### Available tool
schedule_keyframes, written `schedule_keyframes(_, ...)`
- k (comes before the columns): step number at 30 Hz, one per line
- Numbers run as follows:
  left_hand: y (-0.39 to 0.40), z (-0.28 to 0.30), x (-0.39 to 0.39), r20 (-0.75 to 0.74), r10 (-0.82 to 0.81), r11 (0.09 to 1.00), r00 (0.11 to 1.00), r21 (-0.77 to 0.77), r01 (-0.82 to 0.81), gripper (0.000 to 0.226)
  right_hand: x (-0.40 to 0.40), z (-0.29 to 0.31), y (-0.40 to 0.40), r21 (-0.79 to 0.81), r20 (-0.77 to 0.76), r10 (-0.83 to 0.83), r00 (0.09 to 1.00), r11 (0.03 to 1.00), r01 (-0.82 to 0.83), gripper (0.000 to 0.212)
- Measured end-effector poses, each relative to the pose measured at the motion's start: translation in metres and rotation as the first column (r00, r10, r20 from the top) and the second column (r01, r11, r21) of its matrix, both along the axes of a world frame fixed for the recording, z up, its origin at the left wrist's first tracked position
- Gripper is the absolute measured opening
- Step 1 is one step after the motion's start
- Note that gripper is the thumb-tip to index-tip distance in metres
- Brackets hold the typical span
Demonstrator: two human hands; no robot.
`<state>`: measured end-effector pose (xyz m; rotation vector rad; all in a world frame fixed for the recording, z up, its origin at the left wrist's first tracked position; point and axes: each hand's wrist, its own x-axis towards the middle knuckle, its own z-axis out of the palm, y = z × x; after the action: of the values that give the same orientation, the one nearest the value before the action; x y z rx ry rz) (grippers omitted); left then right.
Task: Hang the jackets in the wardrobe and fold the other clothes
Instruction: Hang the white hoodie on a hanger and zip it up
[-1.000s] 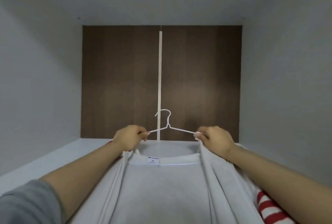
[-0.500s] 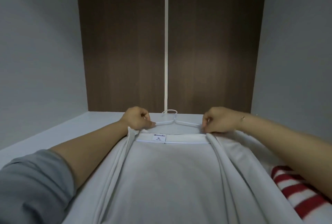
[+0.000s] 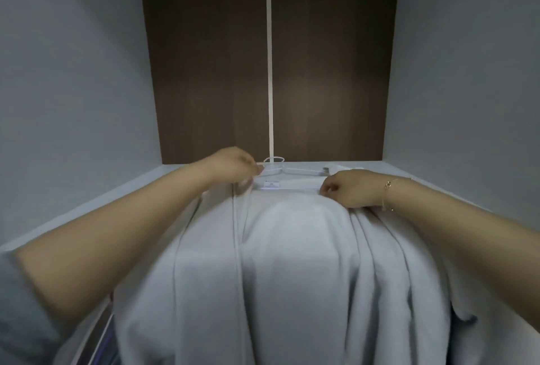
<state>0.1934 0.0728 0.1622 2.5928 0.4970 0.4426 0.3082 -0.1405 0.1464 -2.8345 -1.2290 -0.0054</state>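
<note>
Nearest to me, the white jacket lies spread over the white table, its body bunched and draped toward me, open front upward. Farther along, my right hand rests on the cloth just right of the collar, fingers curled and pinching the fabric there. My left hand is at the collar's left end; it is blurred, but its fingers look closed on the jacket edge beside the hanger arm. The white wire hanger lies at the neck, its hook pointing away toward the dark wooden panel. I judge the jacket only partly on the hanger: the shoulders need seating, then hanging. Folding is not yet started, as far as I can see.
</note>
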Motion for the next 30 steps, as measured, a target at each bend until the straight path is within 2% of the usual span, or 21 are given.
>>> schedule_keyframes(2, -0.021, -0.013, -0.044, 0.040, -0.056, 0.996, 0.998, 0.072, 0.053, 0.024, -0.015, -0.002, -0.008, 0.112, -0.064, -0.026, 0.998, 0.993, 0.033, 0.041)
schedule_keyframes(4, -0.040, -0.028, -0.085, 0.086, -0.124, 0.991, 0.989, 0.056, 0.120, 0.017, -0.038, -0.009, -0.022, 0.309, -0.050, -0.018, 0.999, 0.951, 0.033, 0.039)
schedule_keyframes(7, -0.065, -0.054, -0.134, 0.200, -0.183, 0.981, 0.963, -0.033, 0.193, 0.013, -0.092, -0.040, -0.050, 0.619, 0.076, 0.018, 0.997, 0.783, -0.061, 0.028)
schedule_keyframes(10, -0.092, -0.096, -0.168, 0.379, -0.188, 0.964, 0.906, -0.106, 0.244, 0.012, -0.154, -0.092, -0.078, 0.754, 0.105, 0.073, 0.992, 0.644, -0.127, 0.026)
schedule_keyframes(12, -0.107, -0.131, -0.180, 0.420, -0.171, 0.945, 0.891, -0.187, 0.270, 0.014, -0.181, -0.128, -0.093, 0.798, 0.015, 0.083, 0.996, 0.599, -0.062, 0.029)
schedule_keyframes(14, -0.119, -0.168, -0.186, 0.419, -0.128, 0.892, 0.899, -0.348, 0.289, 0.016, -0.199, -0.164, -0.103, 0.825, -0.155, 0.095, 0.983, 0.560, 0.076, 0.029)
schedule_keyframes(15, -0.122, -0.187, -0.189, 0.409, -0.091, 0.826, 0.908, -0.478, 0.298, 0.018, -0.206, -0.181, -0.106, 0.823, -0.251, 0.106, 0.962, 0.547, 0.154, 0.029)
schedule_keyframes(16, -0.125, -0.206, -0.193, 0.389, -0.051, 0.713, 0.920, -0.631, 0.306, 0.018, -0.213, -0.198, -0.108, 0.811, -0.338, 0.117, 0.934, 0.539, 0.226, 0.029)
schedule_keyframes(18, -0.130, -0.247, -0.202, 0.329, 0.007, 0.406, 0.944, -0.864, 0.298, 0.017, -0.224, -0.231, -0.114, 0.782, -0.467, 0.129, 0.875, 0.522, 0.341, 0.029)
schedule_keyframes(20, -0.136, -0.294, -0.210, 0.239, 0.079, 0.117, 0.968, -0.966, 0.229, 0.025, -0.232, -0.262, -0.122, 0.766, -0.577, 0.151, 0.802, 0.441, 0.468, 0.025)
schedule_keyframes(22, -0.145, -0.337, -0.217, 0.104, 0.139, -0.137, 0.985, -0.983, 0.123, 0.025, -0.238, -0.289, -0.131, 0.713, -0.700, 0.221, 0.679, 0.260, 0.651, 0.022)
schedule_keyframes(25, -0.155, -0.382, -0.219, -0.089, 0.118, -0.461, 0.989, -0.887, -0.025, 0.037, -0.234, -0.315, -0.139, 0.467, -0.815, 0.392, 0.427, 0.007, 0.884, 0.024)
schedule_keyframes(26, -0.156, -0.391, -0.217, -0.131, 0.113, -0.542, 0.985, -0.839, -0.049, 0.043, -0.229, -0.319, -0.141, 0.359, -0.816, 0.471, 0.335, -0.041, 0.932, 0.027)
schedule_keyframes(28, -0.154, -0.403, -0.210, -0.184, 0.159, -0.645, 0.970, -0.764, -0.039, 0.051, -0.216, -0.322, -0.144, 0.155, -0.755, 0.631, 0.178, -0.092, 0.984, 0.034)
schedule_keyframes(30, -0.146, -0.412, -0.201, -0.203, 0.249, -0.724, 0.947, -0.688, 0.043, 0.056, -0.200, -0.322, -0.145, 0.007, -0.660, 0.747, 0.077, -0.096, 0.995, 0.042)
